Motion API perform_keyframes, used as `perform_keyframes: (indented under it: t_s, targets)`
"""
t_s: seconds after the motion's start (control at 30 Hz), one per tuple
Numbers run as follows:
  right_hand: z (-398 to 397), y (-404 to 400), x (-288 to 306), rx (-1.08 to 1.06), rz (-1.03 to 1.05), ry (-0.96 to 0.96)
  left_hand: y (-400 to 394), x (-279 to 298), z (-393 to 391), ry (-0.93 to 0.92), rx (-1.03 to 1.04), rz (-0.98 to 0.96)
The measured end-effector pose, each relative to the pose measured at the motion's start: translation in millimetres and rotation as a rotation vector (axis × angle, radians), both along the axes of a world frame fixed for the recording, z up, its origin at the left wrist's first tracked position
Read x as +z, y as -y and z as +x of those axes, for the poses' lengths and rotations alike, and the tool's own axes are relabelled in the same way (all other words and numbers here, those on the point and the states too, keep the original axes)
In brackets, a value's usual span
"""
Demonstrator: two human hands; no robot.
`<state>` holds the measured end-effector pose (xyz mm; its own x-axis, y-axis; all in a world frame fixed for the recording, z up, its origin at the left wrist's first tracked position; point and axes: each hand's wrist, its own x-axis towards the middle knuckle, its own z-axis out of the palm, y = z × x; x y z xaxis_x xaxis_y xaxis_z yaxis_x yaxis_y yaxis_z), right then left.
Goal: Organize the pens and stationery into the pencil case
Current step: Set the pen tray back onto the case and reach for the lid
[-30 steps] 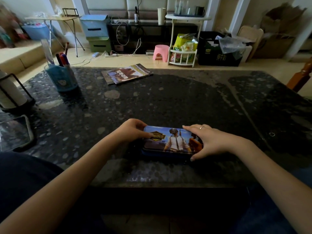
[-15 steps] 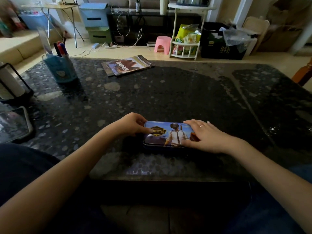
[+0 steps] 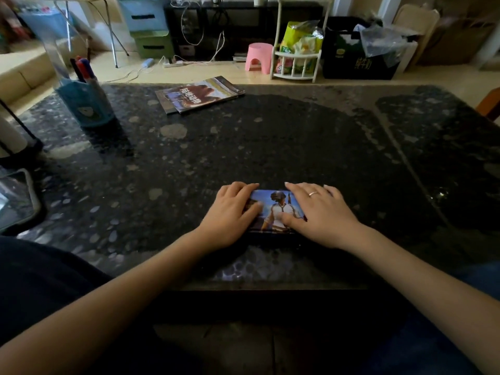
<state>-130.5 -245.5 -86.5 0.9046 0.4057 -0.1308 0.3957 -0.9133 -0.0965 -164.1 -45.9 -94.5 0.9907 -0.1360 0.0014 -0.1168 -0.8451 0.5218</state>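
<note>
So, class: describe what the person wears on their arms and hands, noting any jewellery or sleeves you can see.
Both forearms are bare up to the frame's edge, with no sleeves, watch or bracelet in view. The right hand wears a thin, plain, pale metal ring on one of its fingers. The left hand carries no jewellery. No gloves on either hand.

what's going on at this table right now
A person sits at a dark stone table with both hands on a closed pencil case. The left hand covers its left end and the right hand its right end. The pens stand in a blue cup at the far left, none packed yet. Booklets lie further back.
</note>
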Motion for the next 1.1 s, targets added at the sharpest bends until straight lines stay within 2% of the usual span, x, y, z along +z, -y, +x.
perform_keyframes:
  t_s: [0.1,0.33,0.5,0.6,0.73,0.83,0.97,1.1]
  targets:
    - [1,0,-4,0.005,0.004,0.032,-2,-6,1,0.065,-0.037,0.062]
    - [3,3,-4,0.028,0.010,0.001,-6,-2,5,0.005,-0.118,0.150]
    - [-2,7,4,0.062,0.057,-0.069,-13,4,2,-0.158,-0.166,0.044]
    - [-9,19,13,0.088,0.055,-0.154,-25,4,-6,-0.184,-0.201,0.009]
    - [-18,40,21,-0.107,-0.015,-0.233,-40,1,-14,-0.134,-0.202,0.070]
    - [-23,47,26,-0.214,0.032,-0.235,-43,3,-11,-0.135,-0.189,0.057]
    - [-32,47,27,-0.258,0.187,-0.260,-43,3,-11,-0.101,-0.181,0.045]
    - [-32,45,29,-0.252,0.177,-0.265,-44,-1,-9,-0.096,-0.167,0.029]
